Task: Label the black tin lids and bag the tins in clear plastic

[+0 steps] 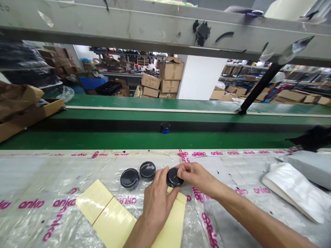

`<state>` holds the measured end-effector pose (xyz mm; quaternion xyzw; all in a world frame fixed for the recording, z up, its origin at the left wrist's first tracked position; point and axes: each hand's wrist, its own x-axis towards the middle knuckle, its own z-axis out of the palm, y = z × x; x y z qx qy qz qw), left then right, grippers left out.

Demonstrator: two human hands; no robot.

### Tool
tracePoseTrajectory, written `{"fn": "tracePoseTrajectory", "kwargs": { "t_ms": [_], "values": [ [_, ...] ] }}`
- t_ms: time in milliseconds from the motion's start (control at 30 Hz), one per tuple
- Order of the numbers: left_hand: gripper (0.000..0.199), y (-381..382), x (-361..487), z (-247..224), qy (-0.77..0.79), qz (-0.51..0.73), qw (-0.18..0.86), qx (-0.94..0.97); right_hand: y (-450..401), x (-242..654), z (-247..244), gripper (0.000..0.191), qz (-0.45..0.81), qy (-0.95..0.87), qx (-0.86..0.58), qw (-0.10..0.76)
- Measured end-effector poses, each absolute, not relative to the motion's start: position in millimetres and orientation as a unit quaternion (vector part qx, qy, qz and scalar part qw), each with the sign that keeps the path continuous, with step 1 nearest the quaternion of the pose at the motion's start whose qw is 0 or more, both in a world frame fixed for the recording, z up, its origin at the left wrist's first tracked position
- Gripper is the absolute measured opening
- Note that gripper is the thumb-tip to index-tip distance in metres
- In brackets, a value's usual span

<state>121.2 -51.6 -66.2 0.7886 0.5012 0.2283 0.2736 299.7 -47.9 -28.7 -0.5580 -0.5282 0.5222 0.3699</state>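
My left hand [159, 198] is curled around a small round tub with a glossy black lid [174, 176], steadying it on the table from the left and front. At the lid's right edge, my right hand [188, 173] has its thumb and index finger pinched together, touching the rim. Whatever lies between those fingertips, if anything, is too small to make out. Two more black-lidded tubs, one nearer [129, 178] and one farther back [147, 170], stand just left of my hands. Yellow glossy sheets [113, 213] lie beneath and beside my left forearm.
Plastic film printed with pink lettering covers the tabletop [38, 179]. Beyond it runs a green conveyor belt [116, 140], carrying another dark tub with a blue base [165, 128]. A white pouch [294, 193] lies at right; a cardboard box [28, 117] stands at left. A beam [155, 24] crosses overhead.
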Motion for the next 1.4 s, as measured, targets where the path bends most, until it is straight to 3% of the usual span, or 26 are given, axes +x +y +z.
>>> {"fn": "tracePoseTrajectory", "kwargs": {
  "t_ms": [1400],
  "values": [
    [0.056,-52,121,-67,0.495,0.254,0.265,0.787,-58,293,-43,0.012,0.368,-0.561,-0.639,0.377]
  ]
}}
